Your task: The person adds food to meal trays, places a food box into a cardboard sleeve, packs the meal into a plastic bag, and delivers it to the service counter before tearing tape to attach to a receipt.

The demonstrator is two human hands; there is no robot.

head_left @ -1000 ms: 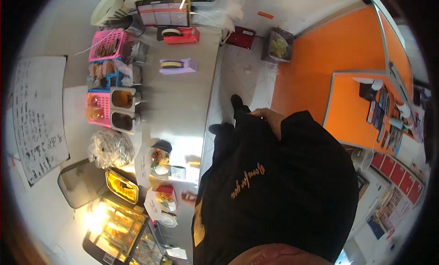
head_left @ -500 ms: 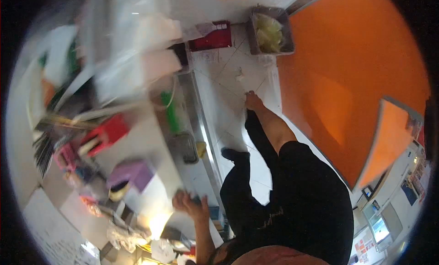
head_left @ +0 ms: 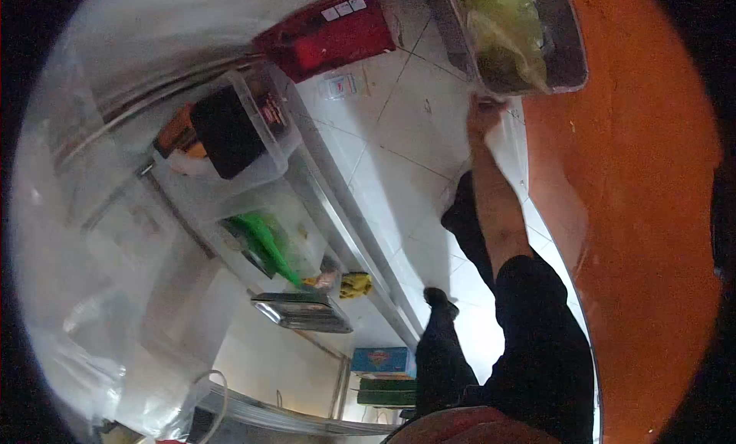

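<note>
Your right arm was almost straight, angled away from your body toward the top of the view, with the forearm bare below a black sleeve. Your right hand was at the near edge of one grey bin; blur and shadow hid the fingers, so how far open they were, and whether they gripped the rim, cannot be told. Your left hand was out of view.

The bin, squarish and smooth-walled, stood on pale floor tiles beside a flat orange panel. Inside it sat thin, crinkled, yellowish-green plastic. Left of the bin was one boxy, dark red object with a white label.

Along the left, under a shiny metal edge, were one clear rigid tub with a flat black piece in it, one long green object, one rectangular metal tray and one crumpled yellow item. Lower down were two blocky shapes, one blue above one dark green. Wrinkled, see-through plastic sheeting covered the far left.
</note>
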